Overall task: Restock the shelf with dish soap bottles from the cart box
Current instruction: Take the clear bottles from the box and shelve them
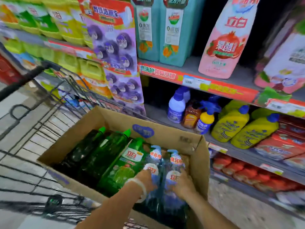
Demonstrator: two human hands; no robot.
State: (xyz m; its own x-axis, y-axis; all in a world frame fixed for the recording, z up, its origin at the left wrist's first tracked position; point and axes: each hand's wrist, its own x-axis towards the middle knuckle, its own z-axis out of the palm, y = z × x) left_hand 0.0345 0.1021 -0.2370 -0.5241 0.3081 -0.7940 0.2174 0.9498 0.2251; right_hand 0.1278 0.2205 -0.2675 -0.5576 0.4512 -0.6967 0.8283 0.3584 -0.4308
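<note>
While both hands reach into the box (113, 120), the pick-up step is in hand. Left hand (145, 177), with a pale band at the wrist, lies on the left blue bottle (156, 162); right hand (184, 183) lies on the right blue bottle (175, 164). Each grip appears to close round its bottle's body, though the fingers are blurred and partly hidden, so a firm hold cannot be confirmed. Both blue bottles lie side by side at the right end of the box, pump heads pointing away from the person.

Beside them lie green bottles (115, 156), caps also pointing away, filling the rest of the box. The box sits in a wire cart (41, 113).

Beyond, to the right, the shelf (198, 80) carries teal jugs (162, 30) and a pink bottle (226, 42), with open space between and beside them. A lower tier holds yellow bottles (239, 126) and spray bottles (204, 119).

Judgement: no blue stock of this kind is seen on the shelf, so its slot cannot be told. The next move calls for a secure hold on both, a lift clear of the box wall, and a turn right toward the shelving.
</note>
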